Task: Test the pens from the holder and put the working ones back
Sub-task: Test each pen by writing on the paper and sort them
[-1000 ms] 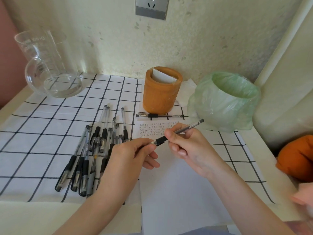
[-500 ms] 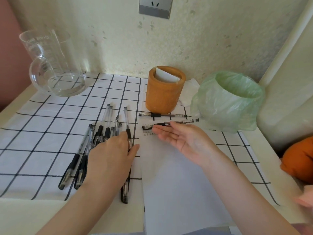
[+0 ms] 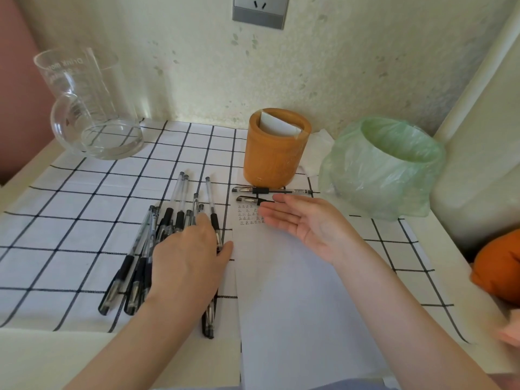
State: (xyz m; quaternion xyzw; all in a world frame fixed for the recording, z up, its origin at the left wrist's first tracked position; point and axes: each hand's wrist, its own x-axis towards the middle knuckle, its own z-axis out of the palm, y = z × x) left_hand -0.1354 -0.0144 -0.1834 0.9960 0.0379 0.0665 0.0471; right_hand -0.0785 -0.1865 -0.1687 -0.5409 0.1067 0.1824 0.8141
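Several black-grip clear pens (image 3: 168,220) lie in a bunch on the checked cloth, left of centre. My left hand (image 3: 188,260) lies flat on top of that bunch, palm down, fingers straight. The orange pen holder (image 3: 274,153) stands behind, with a white card inside. Two pens lie in front of it: one (image 3: 271,190) near its base, another (image 3: 250,200) just below, partly hidden by my right hand (image 3: 306,223). That hand hovers palm up with straight fingers over the white test paper (image 3: 295,291), which has small marks (image 3: 250,215) at its top.
A glass beaker (image 3: 92,108) stands at the back left. A bin lined with a green bag (image 3: 388,167) sits right of the holder. An orange object (image 3: 498,266) lies at the right edge. A wall socket (image 3: 260,9) is above.
My right hand has let go of the pen it held a second ago; that pen now lies below the first one by the holder. My left hand moved onto the pen bunch.
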